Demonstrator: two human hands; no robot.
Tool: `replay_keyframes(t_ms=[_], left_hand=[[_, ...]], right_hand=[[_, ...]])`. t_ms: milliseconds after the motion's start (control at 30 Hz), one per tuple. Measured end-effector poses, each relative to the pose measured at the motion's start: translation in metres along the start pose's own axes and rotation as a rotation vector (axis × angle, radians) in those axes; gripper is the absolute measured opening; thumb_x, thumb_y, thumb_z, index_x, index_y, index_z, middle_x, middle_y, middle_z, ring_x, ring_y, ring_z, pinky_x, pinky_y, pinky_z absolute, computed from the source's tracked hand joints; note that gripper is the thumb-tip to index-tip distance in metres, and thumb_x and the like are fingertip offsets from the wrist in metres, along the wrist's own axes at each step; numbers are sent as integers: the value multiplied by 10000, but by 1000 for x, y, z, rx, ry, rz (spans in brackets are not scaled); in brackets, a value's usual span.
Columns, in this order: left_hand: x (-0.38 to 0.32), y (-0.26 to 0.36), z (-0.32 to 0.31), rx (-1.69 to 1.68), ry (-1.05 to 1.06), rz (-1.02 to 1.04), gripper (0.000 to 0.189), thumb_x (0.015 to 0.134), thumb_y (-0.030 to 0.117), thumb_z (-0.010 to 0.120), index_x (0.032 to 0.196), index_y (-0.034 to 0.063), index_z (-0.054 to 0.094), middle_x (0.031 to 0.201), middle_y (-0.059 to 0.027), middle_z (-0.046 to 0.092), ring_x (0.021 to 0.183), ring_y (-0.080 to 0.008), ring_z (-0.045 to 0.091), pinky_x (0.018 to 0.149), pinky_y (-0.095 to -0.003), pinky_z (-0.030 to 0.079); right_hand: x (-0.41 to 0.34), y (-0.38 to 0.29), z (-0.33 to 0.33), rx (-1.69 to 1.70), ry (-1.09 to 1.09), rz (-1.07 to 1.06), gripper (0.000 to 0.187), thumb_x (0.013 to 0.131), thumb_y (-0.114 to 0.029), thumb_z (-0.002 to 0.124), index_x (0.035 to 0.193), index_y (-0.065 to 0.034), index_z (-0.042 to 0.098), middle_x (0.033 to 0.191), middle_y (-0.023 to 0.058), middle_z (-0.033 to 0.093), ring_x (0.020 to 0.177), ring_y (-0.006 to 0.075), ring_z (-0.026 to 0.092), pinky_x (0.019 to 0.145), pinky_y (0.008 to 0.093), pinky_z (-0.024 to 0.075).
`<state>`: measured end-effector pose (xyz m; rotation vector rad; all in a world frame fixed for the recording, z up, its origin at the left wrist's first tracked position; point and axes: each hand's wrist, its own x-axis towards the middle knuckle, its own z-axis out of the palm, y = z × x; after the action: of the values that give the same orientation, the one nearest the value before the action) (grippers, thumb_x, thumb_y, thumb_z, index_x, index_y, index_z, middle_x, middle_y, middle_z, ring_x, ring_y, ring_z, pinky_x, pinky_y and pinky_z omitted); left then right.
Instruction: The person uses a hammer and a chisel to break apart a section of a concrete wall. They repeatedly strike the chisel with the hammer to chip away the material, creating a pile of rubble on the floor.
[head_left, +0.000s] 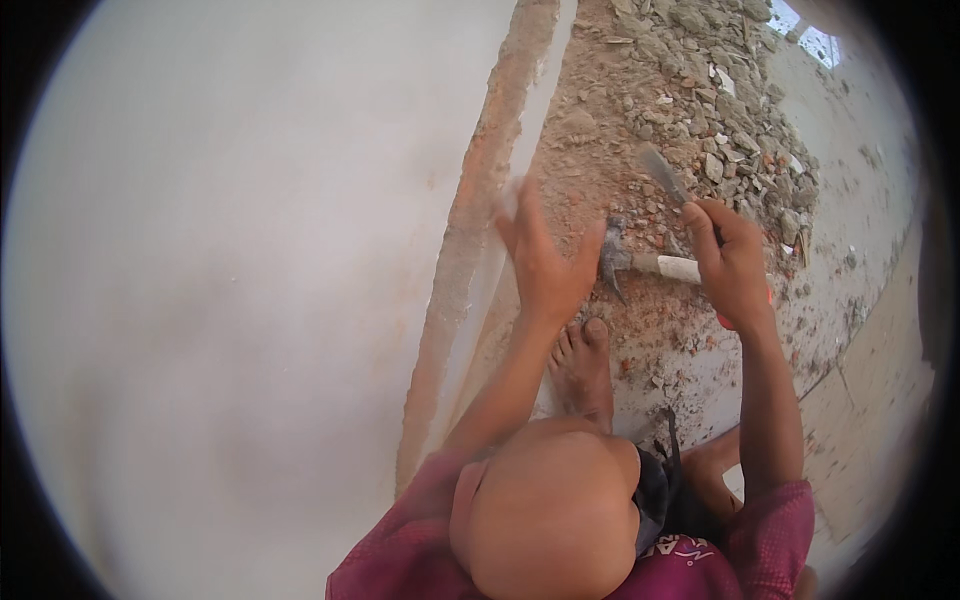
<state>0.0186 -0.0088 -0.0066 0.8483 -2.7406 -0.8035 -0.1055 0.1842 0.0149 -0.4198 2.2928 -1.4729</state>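
My left hand (551, 270) is slightly blurred, fingers spread and nothing held, beside a rough strip of exposed masonry (480, 187) along the base of the white wall (247, 225). In my right hand (729, 259) is a flat grey metal tool (664, 172), apparently a chisel, its blade pointing up and to the left over the rubble. A claw hammer (616, 259) lies on the debris between my hands. Its pale handle (679, 268) runs behind my right hand, which hides part of it, and a red end shows beyond.
Broken mortar and brick rubble (720, 127) is heaped ahead on the right. Finer reddish debris (581, 135) covers the floor along the wall. My bare foot (585, 367) stands just behind the hammer. Scattered crumbs dot the pale floor (847, 225) at right.
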Motion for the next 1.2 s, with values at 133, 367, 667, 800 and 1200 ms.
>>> replay_keyframes(t_ms=[133, 367, 667, 800, 1200], left_hand=[[29, 16, -5, -50, 237, 168, 871, 867, 396, 719, 1473, -62, 292, 1515, -379, 252, 1439, -545, 178, 1167, -622, 134], [22, -3, -2, 184, 62, 301, 785, 839, 344, 746, 1434, -31, 397, 1515, -341, 302, 1435, -498, 248, 1161, -587, 223], [17, -6, -12, 175, 37, 187, 686, 851, 289, 735, 1398, -18, 459, 1462, -304, 413, 1381, -494, 358, 1129, -596, 278], [-2, -32, -23, 16, -187, 353, 724, 818, 226, 766, 1410, -31, 440, 1465, -308, 404, 1402, -474, 339, 1132, -548, 311], [42, -17, -30, 189, 17, 479, 690, 843, 251, 753, 1411, -3, 455, 1337, -274, 532, 1287, -419, 484, 1055, -506, 414]], right_hand=[[-3, -21, -6, 29, -19, -1, 242, 989, -203, 600, 926, 28, 642, 594, 144, 487, 520, 201, 425, 530, 358, 378], [-9, -8, -10, -55, -65, 63, 229, 964, -185, 611, 985, 42, 629, 651, 152, 559, 561, 246, 493, 563, 385, 395], [-18, 1, 0, -60, -145, 4, 221, 877, -79, 651, 1064, 27, 597, 743, 226, 626, 670, 371, 621, 635, 428, 469], [-20, -3, 8, 14, -216, -8, 220, 862, -58, 645, 1059, 24, 593, 764, 237, 629, 688, 403, 615, 638, 432, 468], [-19, -18, 19, -26, -275, -59, 191, 843, -64, 613, 996, 44, 580, 806, 281, 627, 805, 477, 618, 715, 501, 478]])
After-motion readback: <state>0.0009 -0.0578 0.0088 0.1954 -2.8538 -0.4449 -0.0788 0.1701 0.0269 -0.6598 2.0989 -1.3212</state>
